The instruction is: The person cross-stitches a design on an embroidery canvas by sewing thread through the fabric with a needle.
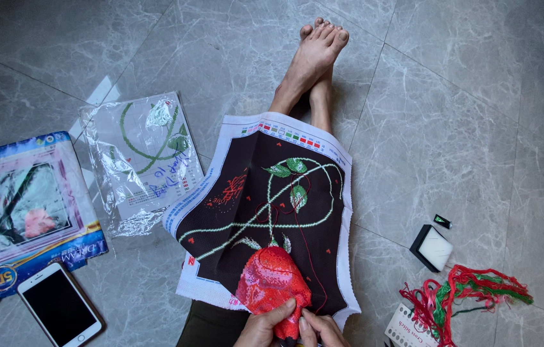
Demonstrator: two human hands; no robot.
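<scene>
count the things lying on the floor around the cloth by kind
phone: 1
kit packet: 1
clear bag: 1
white box: 1
small dark clip: 1
thread bundle: 1
thread card: 1
total: 7

Blue-purple kit package (27, 215) far left; clear plastic sleeve (140, 160) beside; dark-screened white phone (60, 305) below.

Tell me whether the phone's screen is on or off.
Off: the phone lies face up on the floor, its screen plain black.
</scene>
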